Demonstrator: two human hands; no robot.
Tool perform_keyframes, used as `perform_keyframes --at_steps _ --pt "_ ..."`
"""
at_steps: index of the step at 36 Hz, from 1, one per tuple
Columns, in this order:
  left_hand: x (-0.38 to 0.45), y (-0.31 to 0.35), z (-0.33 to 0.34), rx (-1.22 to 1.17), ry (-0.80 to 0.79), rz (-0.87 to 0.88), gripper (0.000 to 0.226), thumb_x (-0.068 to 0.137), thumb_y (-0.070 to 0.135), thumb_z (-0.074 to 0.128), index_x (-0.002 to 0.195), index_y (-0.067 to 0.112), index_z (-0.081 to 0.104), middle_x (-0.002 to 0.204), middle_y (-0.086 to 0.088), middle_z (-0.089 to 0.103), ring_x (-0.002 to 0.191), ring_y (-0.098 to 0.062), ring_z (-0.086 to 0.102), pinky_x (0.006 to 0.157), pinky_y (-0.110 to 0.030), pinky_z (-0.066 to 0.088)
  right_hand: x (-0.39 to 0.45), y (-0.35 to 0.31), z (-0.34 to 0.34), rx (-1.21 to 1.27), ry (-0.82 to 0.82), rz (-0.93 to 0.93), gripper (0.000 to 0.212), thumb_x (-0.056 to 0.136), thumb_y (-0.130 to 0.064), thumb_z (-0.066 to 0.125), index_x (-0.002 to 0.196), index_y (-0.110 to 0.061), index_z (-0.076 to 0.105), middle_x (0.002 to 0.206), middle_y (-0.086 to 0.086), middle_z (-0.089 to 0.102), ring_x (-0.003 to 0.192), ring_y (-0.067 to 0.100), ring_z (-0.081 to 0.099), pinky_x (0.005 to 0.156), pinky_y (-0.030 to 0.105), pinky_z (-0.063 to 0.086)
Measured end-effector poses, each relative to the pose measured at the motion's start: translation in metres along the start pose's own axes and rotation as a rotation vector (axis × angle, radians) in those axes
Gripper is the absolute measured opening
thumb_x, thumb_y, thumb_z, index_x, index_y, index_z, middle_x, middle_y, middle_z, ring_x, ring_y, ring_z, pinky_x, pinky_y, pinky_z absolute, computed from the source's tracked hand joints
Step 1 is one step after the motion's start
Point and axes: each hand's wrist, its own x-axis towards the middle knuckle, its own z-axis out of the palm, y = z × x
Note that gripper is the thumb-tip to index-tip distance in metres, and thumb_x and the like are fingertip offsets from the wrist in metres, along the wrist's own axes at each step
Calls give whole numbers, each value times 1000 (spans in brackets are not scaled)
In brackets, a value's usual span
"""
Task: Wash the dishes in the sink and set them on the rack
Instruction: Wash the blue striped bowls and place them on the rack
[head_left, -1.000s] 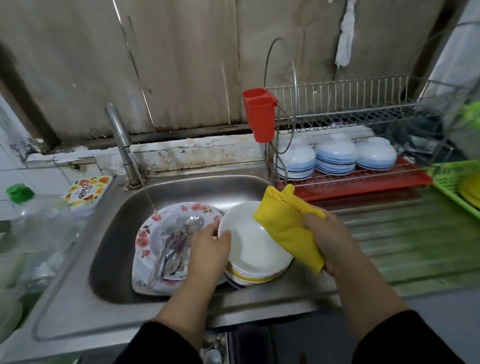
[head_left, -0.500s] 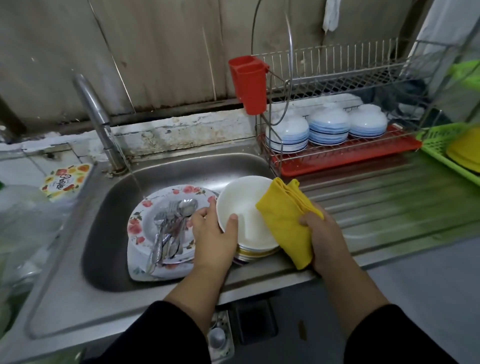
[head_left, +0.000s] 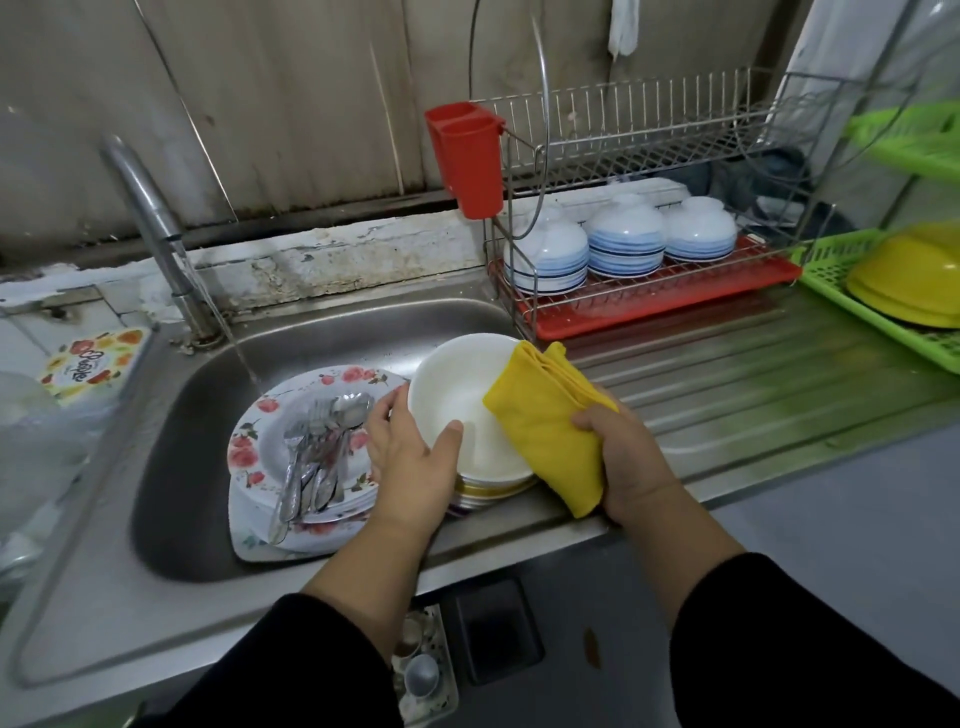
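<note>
While the white bowl (head_left: 470, 410) sat on top of a small stack at the front right corner of the sink (head_left: 322, 332), the left hand (head_left: 410, 462) gripped its near rim, thumb inside; the right hand (head_left: 631, 462) clutched a folded yellow cloth (head_left: 545, 431) that lay over the bowl's right edge. The bowl looked smooth, round and glazed, so I judged it could slip from wet fingers and knock the stack beneath; the running water (head_left: 236, 348) would make this worse. Beside it, at the front of the basin, lay flowered plates (head_left: 254, 441) carrying shiny metal cutlery (head_left: 317, 447). Further right, on the counter's back edge, the wire rack (head_left: 649, 150) held three blue-striped bowls (head_left: 626, 241), upside down, over a red tray (head_left: 649, 306).
</note>
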Motion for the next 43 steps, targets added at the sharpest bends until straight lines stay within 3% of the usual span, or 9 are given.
perform_keyframes --at_steps 11,14,17,21,27,32,35,38,43 --pt "6 27 -5 -98 32 -9 63 84 44 42 142 19 35 150 -4 21 138 -17 16 111 -32 14 -7 -17 4 29 62 51 23 91 -5 46 105 -12 62 95 13 68 81 30 64 68 36 52" --pt "14 42 -9 -214 39 -23 46 93 32 45 138 28 39 140 -7 38 130 -26 33 112 -43 26 -6 -32 11 35 44 106 27 89 -10 49 113 -13 60 102 17 68 88 34 65 67 38 54" --pt "15 68 -15 -489 -27 -182 34 96 24 45 123 43 40 124 -7 51 109 -27 51 97 -46 45 -6 -53 21 32 -9 104 16 91 -9 46 92 -16 60 90 12 67 78 30 63 61 34 52" --pt "29 91 -32 -955 -152 -368 39 94 11 45 129 29 47 114 -14 59 95 -32 58 84 -48 49 -7 -75 30 40 -42 85 13 91 -9 47 85 -15 57 86 11 63 76 28 60 60 33 49" --pt "42 100 -50 -989 -257 -491 20 87 19 51 104 9 58 95 -17 64 86 -33 59 93 -50 45 0 -103 42 6 -148 104 21 92 -12 49 110 -11 58 94 12 66 81 29 63 62 35 51" --pt "51 104 -57 -991 -241 -395 31 88 28 50 112 11 61 100 -14 67 91 -32 61 87 -48 48 8 -131 53 -113 -231 112 20 93 -13 48 111 -10 57 98 15 66 83 31 63 66 37 52" --pt "56 113 -59 -949 -183 -325 30 92 35 48 104 13 64 90 -10 70 84 -30 63 77 -41 48 12 -149 62 -370 -211 -76 9 91 -12 52 95 -12 60 93 15 65 84 32 63 78 42 52" --pt "60 123 -60 -918 -131 -264 38 93 44 46 108 15 64 99 -9 71 91 -29 64 75 -38 49 13 -162 81 -553 -260 -371 18 90 -9 47 86 -15 64 96 18 63 79 28 62 68 31 48" --pt "58 144 -59 -882 -101 -174 44 95 45 42 112 11 65 102 -13 71 96 -26 66 86 -37 51 17 -141 121 -1107 -552 -622 20 88 -13 49 106 -16 58 107 7 62 99 26 58 83 33 47"
